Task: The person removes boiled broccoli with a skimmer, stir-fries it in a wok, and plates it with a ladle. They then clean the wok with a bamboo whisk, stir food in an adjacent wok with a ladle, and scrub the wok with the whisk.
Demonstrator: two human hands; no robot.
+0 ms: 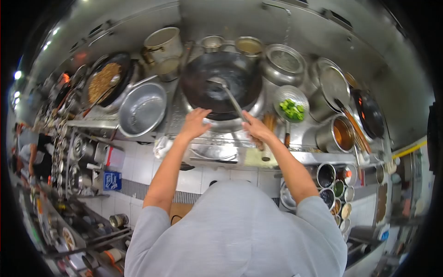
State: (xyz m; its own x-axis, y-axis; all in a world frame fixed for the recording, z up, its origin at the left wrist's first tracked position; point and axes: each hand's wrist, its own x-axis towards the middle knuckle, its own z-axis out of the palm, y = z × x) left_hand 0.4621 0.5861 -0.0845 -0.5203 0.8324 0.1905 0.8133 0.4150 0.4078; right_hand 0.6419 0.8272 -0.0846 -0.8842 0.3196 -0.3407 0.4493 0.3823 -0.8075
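Observation:
A large dark wok [194, 94] sits on the burner in front of me, with what looks like liquid shining at its bottom. My right hand [256, 128] is closed around the handle of a ladle [232, 98], whose bowl end reaches into the wok. At the wok's near-left rim is my left hand [195, 123], thumb and fingers apart and nothing held; whether it touches the rim I cannot tell. To the right, a perforated strainer [278, 93] carries chopped green vegetables [292, 110]. A wide metal basin [142, 110] stands to the left.
Farther left, another wok [121, 60] holds brown food. Pots [162, 44] and lidded pans [285, 63] line the back. At right stand a pot of reddish-brown liquid [341, 134] and several seasoning containers [339, 188]. Another person [31, 145] is at far left.

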